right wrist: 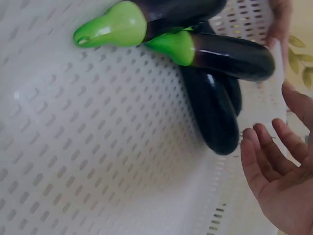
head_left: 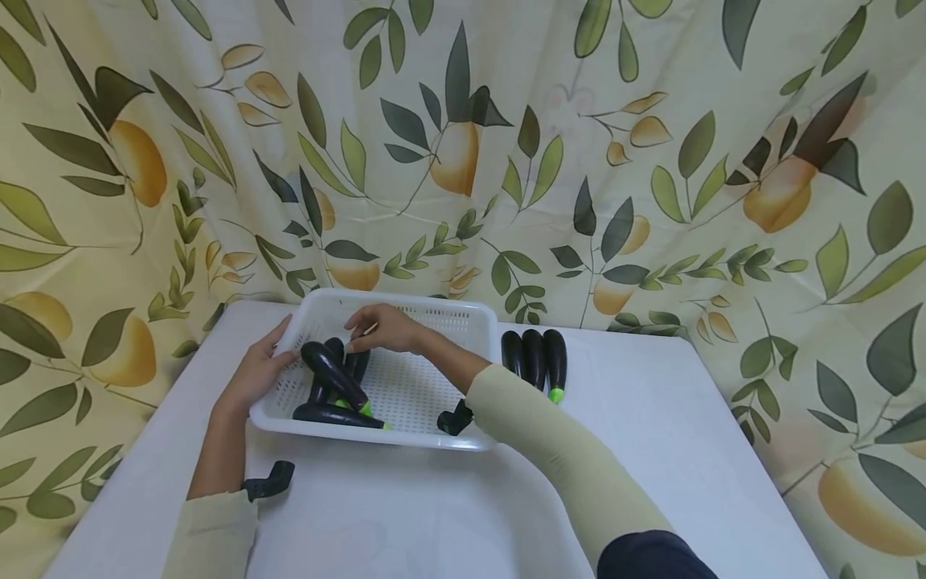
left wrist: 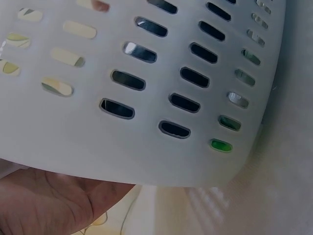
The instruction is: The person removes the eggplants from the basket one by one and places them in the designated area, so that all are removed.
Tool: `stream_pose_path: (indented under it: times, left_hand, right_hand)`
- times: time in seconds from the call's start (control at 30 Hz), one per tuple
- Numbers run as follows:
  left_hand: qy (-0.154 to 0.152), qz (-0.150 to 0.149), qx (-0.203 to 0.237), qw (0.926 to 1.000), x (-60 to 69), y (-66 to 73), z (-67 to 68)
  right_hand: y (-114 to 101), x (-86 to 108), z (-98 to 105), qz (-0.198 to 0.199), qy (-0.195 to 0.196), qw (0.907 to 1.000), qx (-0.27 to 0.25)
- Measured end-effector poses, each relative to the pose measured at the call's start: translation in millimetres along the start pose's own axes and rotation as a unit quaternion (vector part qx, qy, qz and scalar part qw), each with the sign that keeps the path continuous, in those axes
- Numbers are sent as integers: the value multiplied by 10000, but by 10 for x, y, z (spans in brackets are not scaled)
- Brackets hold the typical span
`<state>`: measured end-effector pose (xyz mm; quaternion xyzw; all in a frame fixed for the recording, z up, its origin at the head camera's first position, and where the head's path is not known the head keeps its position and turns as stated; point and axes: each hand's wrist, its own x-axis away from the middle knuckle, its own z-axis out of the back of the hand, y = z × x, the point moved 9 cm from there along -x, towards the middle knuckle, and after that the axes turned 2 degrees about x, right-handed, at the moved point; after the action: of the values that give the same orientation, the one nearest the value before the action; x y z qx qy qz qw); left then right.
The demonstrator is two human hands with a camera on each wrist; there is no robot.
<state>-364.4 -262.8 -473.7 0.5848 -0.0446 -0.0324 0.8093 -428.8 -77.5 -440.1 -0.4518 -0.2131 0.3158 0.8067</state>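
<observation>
- Basket: the white perforated basket [head_left: 412,386] sits on the white table [head_left: 651,466] and contains four eggplants, grouped toward its left side.
- Left hand [head_left: 253,371]: holds the basket's left rim, thumb over the edge and fingers along the outside wall.
- Right hand [head_left: 391,327]: holds nothing; its fingers are loosely bent and hover just beside the far ends of the grouped eggplants.
- Roll hazard: the top eggplant [head_left: 333,374] lies diagonally across others. A sideways nudge from the fingertips could tip it off, since its skin looks smooth and glossy.
- Wall hazard: the near-side eggplant [head_left: 333,414] lies along the near wall. A top piece sliding down could strike it.
- Shift hazard: uneven pull by the left hand could drag or tilt the basket, sending loose pieces across its bare floor.
- Snag hazard: the black wrist device [head_left: 454,418] and right sleeve [head_left: 557,442] are close to the basket's right end; a low withdrawal could catch the rim.
- Side hazard: three eggplants [head_left: 534,358] lie side by side right of the basket. A sweep of the forearm could scatter them; present contact cannot be determined.
</observation>
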Motion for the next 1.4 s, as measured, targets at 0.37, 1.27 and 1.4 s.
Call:
stream_pose_path:
  times: [0.37,1.27,1.4]
  left_hand:
    - [-68,148,98,9998,26,-20,-81]
    - [-122,96,24,9999,30,57,-58]
    - [-83,119,60,9999,19,51,-40]
  right_hand:
    - [71,-48,-195,-71,-173,9996,199]
    - [8,-71,-294,-196,-589,9977,269]
    - [26,-32,-204,-523,-595,9954,-546]
